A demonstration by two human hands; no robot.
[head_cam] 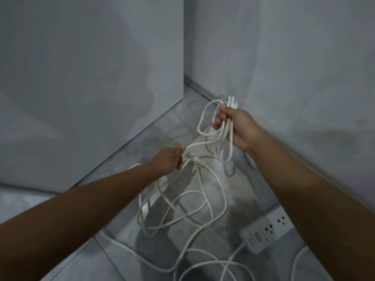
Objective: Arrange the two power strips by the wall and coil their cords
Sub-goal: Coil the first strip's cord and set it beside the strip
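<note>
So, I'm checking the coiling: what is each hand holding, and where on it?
Right hand grips the gathered cord loops near their top; left hand pinches a strand beside the plug.

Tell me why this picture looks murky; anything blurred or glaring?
Head view: dim, flat light, no glare; soft shadows blotch the grey plaster wall; the thin white cord and white plastic power strip look slightly soft; the right forearm is smeared.

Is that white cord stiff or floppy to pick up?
Probably floppy: the cord droops in loose loops from the right hand and sprawls over the floor. Likely light, since one hand holds several loops. It may tangle; strands cross.
</note>
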